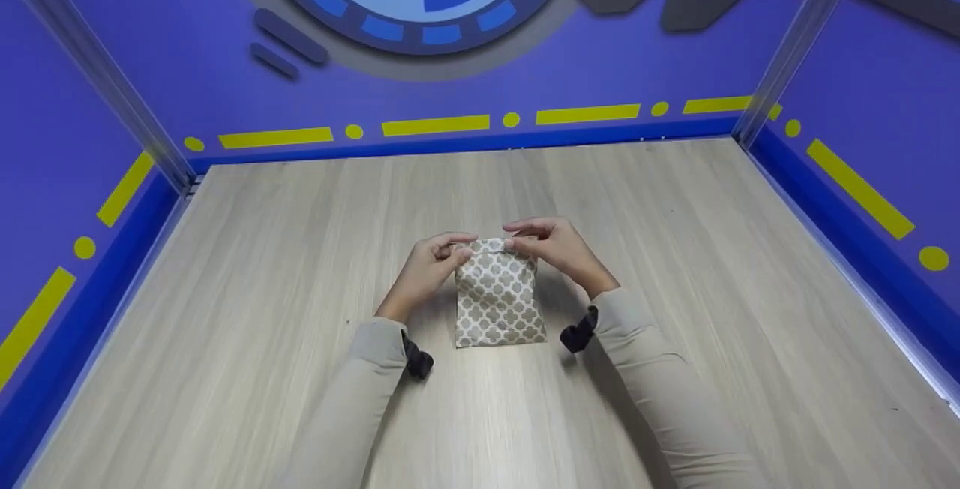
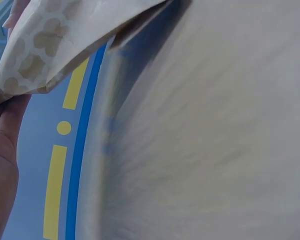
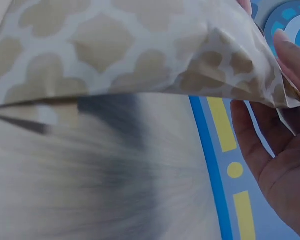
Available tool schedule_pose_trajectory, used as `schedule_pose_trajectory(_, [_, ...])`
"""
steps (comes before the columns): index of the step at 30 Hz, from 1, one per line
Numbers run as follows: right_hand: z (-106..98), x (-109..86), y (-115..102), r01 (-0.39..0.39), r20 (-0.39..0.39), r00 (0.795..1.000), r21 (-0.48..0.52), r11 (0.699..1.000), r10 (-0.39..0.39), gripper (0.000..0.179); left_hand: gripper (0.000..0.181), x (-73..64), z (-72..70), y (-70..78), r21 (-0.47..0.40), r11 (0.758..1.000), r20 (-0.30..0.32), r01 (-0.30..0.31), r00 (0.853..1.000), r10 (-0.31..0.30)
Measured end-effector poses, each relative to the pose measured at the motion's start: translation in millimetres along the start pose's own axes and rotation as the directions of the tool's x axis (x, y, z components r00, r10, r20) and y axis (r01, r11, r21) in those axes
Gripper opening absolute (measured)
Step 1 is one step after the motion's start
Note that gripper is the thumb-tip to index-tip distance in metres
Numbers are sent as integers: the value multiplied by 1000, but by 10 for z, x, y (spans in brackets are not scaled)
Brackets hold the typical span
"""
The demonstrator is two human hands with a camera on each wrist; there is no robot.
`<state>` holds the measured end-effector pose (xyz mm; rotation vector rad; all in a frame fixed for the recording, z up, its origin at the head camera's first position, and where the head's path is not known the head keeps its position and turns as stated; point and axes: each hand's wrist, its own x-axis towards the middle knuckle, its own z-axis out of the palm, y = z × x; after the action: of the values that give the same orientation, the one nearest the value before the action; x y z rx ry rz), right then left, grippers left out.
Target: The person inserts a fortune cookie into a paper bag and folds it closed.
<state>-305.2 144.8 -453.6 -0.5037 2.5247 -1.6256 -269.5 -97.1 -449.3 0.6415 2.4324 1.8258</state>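
A paper bag (image 1: 499,301) with a beige and white quatrefoil pattern is in front of me in the head view, its top edge folded over in a narrow strip. My left hand (image 1: 431,268) pinches the top left corner between thumb and fingers. At the top right corner my right hand (image 1: 559,249) pinches the fold the same way. In the left wrist view the bag (image 2: 45,45) slants across the upper left, with the left hand (image 2: 5,150) at its corner. The right wrist view shows the bag's patterned side (image 3: 140,50) and the right hand (image 3: 285,155) at its far end.
The wood-grain table (image 1: 262,309) spreads around the bag on all sides. Blue-purple panels with yellow dashes (image 1: 435,126) wall it at the back, left and right. Each wrist wears a black strapped device (image 1: 577,333) close to the bag's lower sides.
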Motion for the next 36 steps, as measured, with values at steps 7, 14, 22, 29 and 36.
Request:
schedule_pose_trajectory(7, [36, 27, -67, -2, 102, 995, -26, 1000, 5, 36, 27, 3, 20, 2, -25, 1000, -15, -9, 1000, 9])
schedule_pose_trajectory(14, [46, 12, -128, -52, 144, 988, -40, 998, 58, 30, 24, 46, 68, -86, -58, 998, -34, 15, 999, -17])
schedule_pose_trajectory(22, [65, 19, -165, -30, 164, 986, -72, 997, 42, 24, 27, 126, 144, -259, -15, 1000, -94, 26, 995, -27])
schedule_pose_trajectory(29, [120, 6, -191, 10, 139, 990, -47, 999, -3, 18, 21, 151, 175, -257, -58, 998, -104, 38, 994, -44])
schedule_pose_trajectory(36, [157, -2, -150, 151, 100, 984, -47, 987, -145, 7, 11, 144, 203, -243, -91, 996, -114, 11, 993, -22])
